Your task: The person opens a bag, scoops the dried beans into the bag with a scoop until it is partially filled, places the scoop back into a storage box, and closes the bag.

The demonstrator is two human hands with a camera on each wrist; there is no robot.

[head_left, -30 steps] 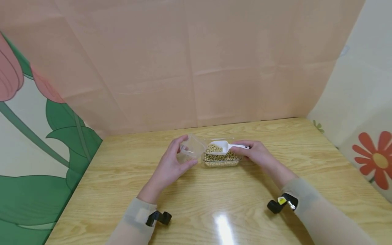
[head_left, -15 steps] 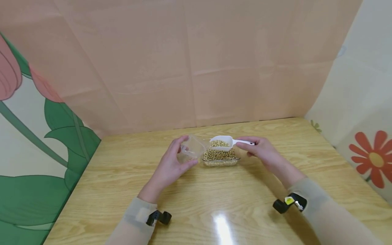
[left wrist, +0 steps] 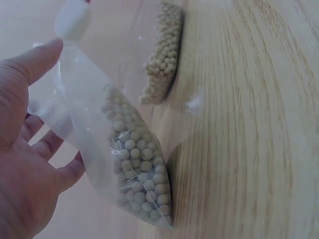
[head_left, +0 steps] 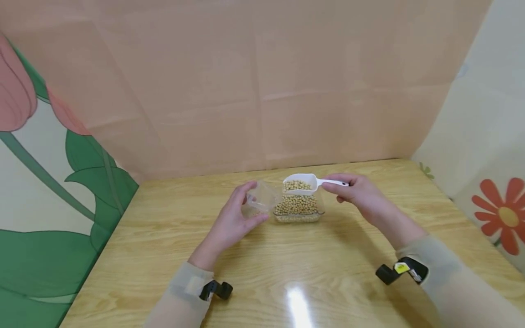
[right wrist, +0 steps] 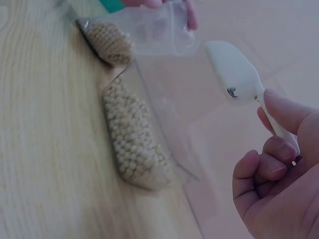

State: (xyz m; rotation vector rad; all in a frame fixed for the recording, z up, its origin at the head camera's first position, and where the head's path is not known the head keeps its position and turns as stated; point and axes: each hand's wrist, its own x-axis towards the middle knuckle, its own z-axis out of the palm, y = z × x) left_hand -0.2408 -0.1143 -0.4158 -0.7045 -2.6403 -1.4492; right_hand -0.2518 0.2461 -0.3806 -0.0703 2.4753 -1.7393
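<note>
My left hand (head_left: pixel 230 223) holds a clear plastic bag (left wrist: pixel 79 114) by its mouth, thumb on one side and fingers on the other. Round, pale beans (left wrist: pixel 139 164) fill the lower part of the bag, which touches the table. Between thumb and fingers, my right hand (head_left: pixel 362 193) grips the handle of a white scoop (head_left: pixel 315 183) heaped with the same beans. The scoop is raised over a clear rectangular container (head_left: pixel 321 213) of beans, standing just right of the bag. Only the scoop's underside shows in the right wrist view.
Everything stands on a wood-grain table (head_left: pixel 262 269). A pink sheet (head_left: pixel 254 91) hangs behind its far edge. Flower-patterned walls (head_left: pixel 504 214) border both sides. Each forearm bears a strapped wrist camera (head_left: pixel 217 289).
The scoop, first down at the beans in the container, has risen above it with a full load as my right hand drew up and right. My left hand keeps the bag about where it was.
</note>
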